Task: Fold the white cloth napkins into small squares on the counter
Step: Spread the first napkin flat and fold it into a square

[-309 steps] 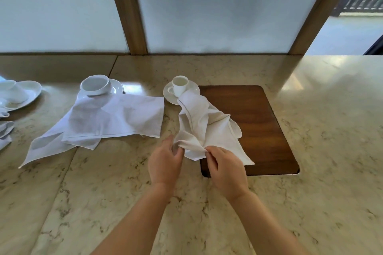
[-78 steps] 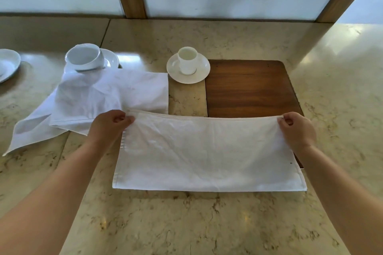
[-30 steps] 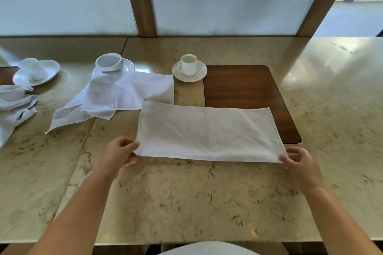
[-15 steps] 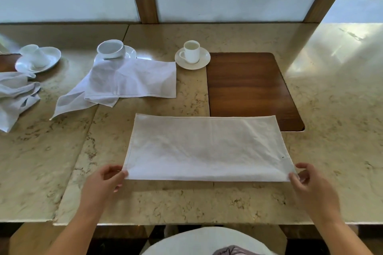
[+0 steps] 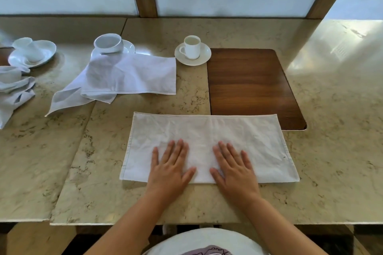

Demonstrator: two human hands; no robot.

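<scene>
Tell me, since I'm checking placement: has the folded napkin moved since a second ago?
Yes. The folded napkin slid toward the person: it barely overlaps the wooden inlay now.

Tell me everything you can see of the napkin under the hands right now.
The napkin is white cloth with a stitched hem, lightly creased, lying flat as a wide rectangle near the counter's front edge. Its far right corner overlaps the wooden board. The left hand and right hand press flat on its near middle, fingers straight. A small dark speck marks its right side.

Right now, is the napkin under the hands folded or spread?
Folded once: the napkin is a flat long rectangle, not yet a small square, with both hands flat on it.
</scene>
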